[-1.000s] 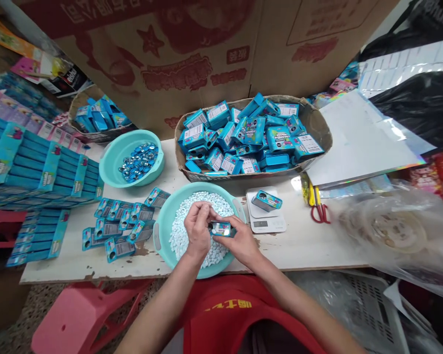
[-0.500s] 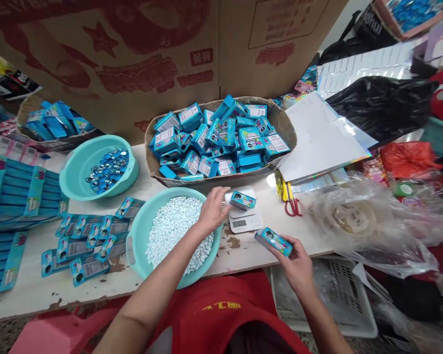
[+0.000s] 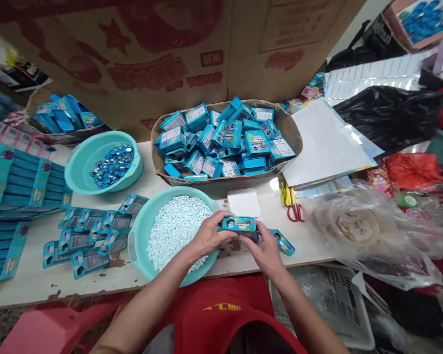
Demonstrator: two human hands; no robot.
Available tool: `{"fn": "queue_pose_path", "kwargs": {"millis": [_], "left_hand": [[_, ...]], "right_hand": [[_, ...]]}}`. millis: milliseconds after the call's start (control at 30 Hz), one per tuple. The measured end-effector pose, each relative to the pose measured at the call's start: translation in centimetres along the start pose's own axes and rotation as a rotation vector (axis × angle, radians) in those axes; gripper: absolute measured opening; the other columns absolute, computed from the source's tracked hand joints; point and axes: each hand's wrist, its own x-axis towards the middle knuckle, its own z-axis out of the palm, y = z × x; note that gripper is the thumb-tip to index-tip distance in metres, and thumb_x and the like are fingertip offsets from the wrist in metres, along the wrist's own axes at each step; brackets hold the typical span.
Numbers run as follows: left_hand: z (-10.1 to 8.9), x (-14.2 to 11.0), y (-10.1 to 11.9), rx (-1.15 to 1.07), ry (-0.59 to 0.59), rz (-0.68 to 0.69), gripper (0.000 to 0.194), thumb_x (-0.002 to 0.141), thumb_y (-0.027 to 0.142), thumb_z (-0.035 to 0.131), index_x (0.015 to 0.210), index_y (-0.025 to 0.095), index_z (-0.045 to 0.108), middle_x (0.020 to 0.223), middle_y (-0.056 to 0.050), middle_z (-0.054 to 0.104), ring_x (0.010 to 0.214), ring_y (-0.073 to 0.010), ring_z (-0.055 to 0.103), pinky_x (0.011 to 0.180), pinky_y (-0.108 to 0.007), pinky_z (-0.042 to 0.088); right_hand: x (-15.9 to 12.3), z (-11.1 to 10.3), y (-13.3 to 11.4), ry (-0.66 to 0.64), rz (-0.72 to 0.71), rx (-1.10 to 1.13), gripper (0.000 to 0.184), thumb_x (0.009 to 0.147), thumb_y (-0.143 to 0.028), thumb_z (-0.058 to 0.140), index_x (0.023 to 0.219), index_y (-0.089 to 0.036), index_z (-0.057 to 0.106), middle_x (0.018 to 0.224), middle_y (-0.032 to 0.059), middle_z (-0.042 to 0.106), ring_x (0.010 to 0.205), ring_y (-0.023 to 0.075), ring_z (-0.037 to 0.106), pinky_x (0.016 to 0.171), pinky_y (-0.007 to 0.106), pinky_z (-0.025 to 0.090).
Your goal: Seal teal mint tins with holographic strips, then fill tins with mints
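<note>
Nearest, a red apron (image 3: 221,300) was cut off by the bottom edge. A blue candy box (image 3: 238,223) was clamped between both hands above the worktop (image 3: 22,282): its left end was gripped by the left hand (image 3: 208,235), its right end by the right hand (image 3: 264,250), with some fingertips hidden. Something pale was glimpsed in its round opening. A second blue box (image 3: 283,242) was partly covered by the right hand; whether it was touched could not be told. Behind, the front of the white scale (image 3: 243,201) was hidden. The white candies (image 3: 175,226) in the turquoise bowl (image 3: 134,246) were partly screened by the left arm. Farther off, the lower boxes in the cardboard tray (image 3: 221,181) were buried, and the large carton (image 3: 243,73) was cut off above.
</note>
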Motion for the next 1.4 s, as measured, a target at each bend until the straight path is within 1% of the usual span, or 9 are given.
{"fn": "queue_pose_path", "kwargs": {"millis": [67,200,333,467,567,667,833,1100,1400], "left_hand": [[-0.9,-1.7,0.3,-0.321,0.114,-0.094,0.046,0.072,0.05,0.067,0.105,0.019,0.061,0.097,-0.006,0.064,0.089,-0.0198,0.058,0.079,-0.03,0.045],[-2.2,-3.3,0.3,-0.794,0.398,-0.109,0.06,0.077,0.068,0.049,0.098,0.014,0.065,0.093,-0.011,0.066,0.091,-0.0226,0.06,0.08,-0.033,0.046],[-2.9,-2.9,-1.7,-0.966,0.617,-0.335,0.04,0.069,0.052,0.068,0.065,0.013,0.064,0.067,-0.004,0.062,0.066,-0.0134,0.057,0.066,-0.025,0.045],[-4.0,-2.8,-3.8,-1.207,0.641,-0.451,0.031,0.068,0.042,0.071,0.063,0.014,0.06,0.06,-0.001,0.058,0.056,-0.0113,0.054,0.06,-0.024,0.044],[-4.8,-3.5,-3.8,-1.166,0.594,-0.515,0.033,0.07,0.045,0.069,0.066,0.013,0.061,0.062,-0.002,0.059,0.056,-0.0114,0.054,0.055,-0.023,0.042],[-4.7,-4.2,-2.9,-1.004,0.44,-0.411,0.035,0.068,0.046,0.072,0.075,0.013,0.065,0.07,-0.003,0.062,0.061,-0.0113,0.055,0.056,-0.022,0.041],[-4.6,-3.9,-2.8,-0.903,0.24,-0.348,0.032,0.054,0.027,0.083,0.078,0.012,0.068,0.07,-0.002,0.064,0.063,-0.0104,0.056,0.062,-0.021,0.041],[-6.1,-2.2,-5.1,-1.014,0.431,-0.523,0.022,0.065,0.029,0.075,0.075,0.011,0.067,0.068,-0.005,0.062,0.055,-0.0077,0.054,0.049,-0.018,0.039],[-6.6,-1.4,-6.8,-0.741,0.582,-0.511,0.037,0.054,0.039,0.079,0.076,0.012,0.066,0.062,0.001,0.056,0.05,-0.0043,0.047,0.045,-0.016,0.032]], "right_hand": [[0.8,1.1,-2.4,-0.162,-0.032,0.029,0.033,0.079,-0.045,0.065,0.1,-0.02,0.06,0.09,0.0044,0.066,0.083,0.0208,0.061,0.075,0.032,0.049],[1.3,3.4,-5.1,-0.197,-0.177,-0.095,0.035,0.074,-0.051,0.069,0.092,-0.022,0.064,0.082,0.0035,0.065,0.079,0.0215,0.06,0.072,0.032,0.046],[1.3,5.4,-5.1,-0.283,-0.21,-0.214,0.036,0.074,-0.054,0.066,0.087,-0.02,0.065,0.079,0.0049,0.065,0.073,0.0222,0.061,0.066,0.031,0.045],[1.2,5.8,-5.0,-0.365,-0.185,-0.167,0.036,0.073,-0.052,0.068,0.092,-0.021,0.066,0.083,0.0043,0.066,0.077,0.0219,0.062,0.067,0.03,0.045],[1.0,5.6,-5.4,-0.37,-0.089,-0.093,0.035,0.074,-0.049,0.068,0.093,-0.02,0.065,0.084,0.0032,0.067,0.075,0.0202,0.061,0.067,0.028,0.045],[0.8,5.5,-5.8,-0.335,-0.035,-0.086,0.031,0.073,-0.046,0.07,0.088,-0.019,0.065,0.077,0.0013,0.065,0.07,0.0187,0.059,0.065,0.028,0.044],[1.0,5.5,-5.4,-0.308,0.015,-0.073,0.031,0.069,-0.046,0.072,0.083,-0.019,0.065,0.072,0.0006,0.062,0.066,0.0178,0.057,0.063,0.028,0.044],[0.7,4.0,-2.9,-0.251,0.242,0.363,0.044,0.06,-0.042,0.08,0.094,-0.021,0.063,0.088,0.0026,0.07,0.079,0.0217,0.063,0.073,0.034,0.05],[5.6,4.1,4.9,0.213,0.313,0.458,0.048,0.055,-0.04,0.081,0.09,-0.02,0.054,0.084,0.0011,0.066,0.079,0.0187,0.06,0.08,0.037,0.049]]}}
